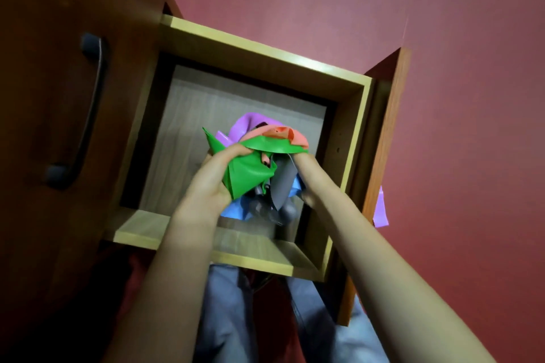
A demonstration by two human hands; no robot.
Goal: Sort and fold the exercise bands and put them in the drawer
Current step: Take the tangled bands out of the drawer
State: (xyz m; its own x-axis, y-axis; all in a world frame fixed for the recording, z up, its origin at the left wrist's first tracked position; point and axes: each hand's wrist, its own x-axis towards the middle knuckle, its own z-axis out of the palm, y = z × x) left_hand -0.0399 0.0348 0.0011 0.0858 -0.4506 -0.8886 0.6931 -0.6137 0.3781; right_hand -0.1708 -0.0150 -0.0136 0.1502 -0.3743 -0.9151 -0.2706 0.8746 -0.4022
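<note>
Two grips: left hand [209,183], right hand [308,180] fingers clutch crumpled glossy bands [250,174] over boxy wooden drawer [265,53].

right hand [308,180] fingers buried in bands [250,174], handle [88,109] blurred

No writing to read.
I find no word, label, brand or number on the bands [250,174] I hold, on the drawer [265,59], or on the cabinet front [35,97] at the left of the frame.
</note>
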